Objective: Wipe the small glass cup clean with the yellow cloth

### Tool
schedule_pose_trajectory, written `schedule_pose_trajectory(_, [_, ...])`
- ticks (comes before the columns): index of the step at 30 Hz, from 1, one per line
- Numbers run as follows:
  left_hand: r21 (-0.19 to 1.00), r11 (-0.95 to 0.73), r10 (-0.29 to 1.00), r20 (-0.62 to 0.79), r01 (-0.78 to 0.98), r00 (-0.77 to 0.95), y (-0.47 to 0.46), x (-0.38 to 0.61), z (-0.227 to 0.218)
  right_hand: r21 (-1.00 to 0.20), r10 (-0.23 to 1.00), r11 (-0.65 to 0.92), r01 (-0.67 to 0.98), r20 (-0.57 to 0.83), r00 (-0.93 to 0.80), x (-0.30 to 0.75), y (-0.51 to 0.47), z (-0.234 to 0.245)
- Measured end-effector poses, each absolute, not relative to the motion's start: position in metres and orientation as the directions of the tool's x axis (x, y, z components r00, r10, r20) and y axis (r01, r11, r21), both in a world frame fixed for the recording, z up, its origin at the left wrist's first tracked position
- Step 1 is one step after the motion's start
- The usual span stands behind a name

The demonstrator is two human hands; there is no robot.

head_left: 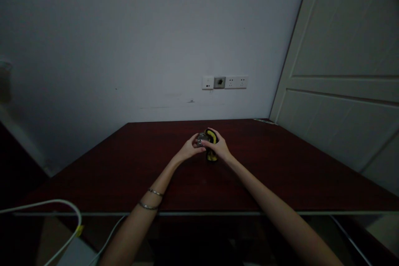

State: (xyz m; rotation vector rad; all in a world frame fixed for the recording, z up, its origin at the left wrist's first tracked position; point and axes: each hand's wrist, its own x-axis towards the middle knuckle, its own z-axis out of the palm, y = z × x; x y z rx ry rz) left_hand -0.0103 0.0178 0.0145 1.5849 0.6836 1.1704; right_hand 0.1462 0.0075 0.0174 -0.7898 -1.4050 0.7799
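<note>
Looks like a shiny greyish thing (203,136)'s grasped between left hand (189,149) and right hand (219,146) (black-and-yellow thing (212,156) just beside it).

No text, label, brand, number or sign can be read anywhere in this dim view.

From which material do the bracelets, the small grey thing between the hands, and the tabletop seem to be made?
Bracelets: probably metal, silvery and smooth; they catch the light.
Small grey thing: possibly clear plastic or glass, glossy; highlights suggest it, but the right hand partly covers it.
Tabletop: perhaps wood or wood-look laminate, low sheen; the dark red, faintly streaked surface hints at this.
</note>
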Motion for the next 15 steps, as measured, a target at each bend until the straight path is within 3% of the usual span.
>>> schedule_pose_trajectory(6, [0.905,-0.426,0.847,0.398,0.003,0.353,0.012,-0.006,0.016,-0.862,0.861,0.506,0.006,0.505,-0.053,0.147,0.007,0.015])
schedule_pose_trajectory(15, [0.856,-0.502,0.853,0.466,0.124,0.235,0.005,-0.005,0.017,-0.762,0.753,0.647,-0.007,0.64,-0.154,0.154,0.003,0.019])
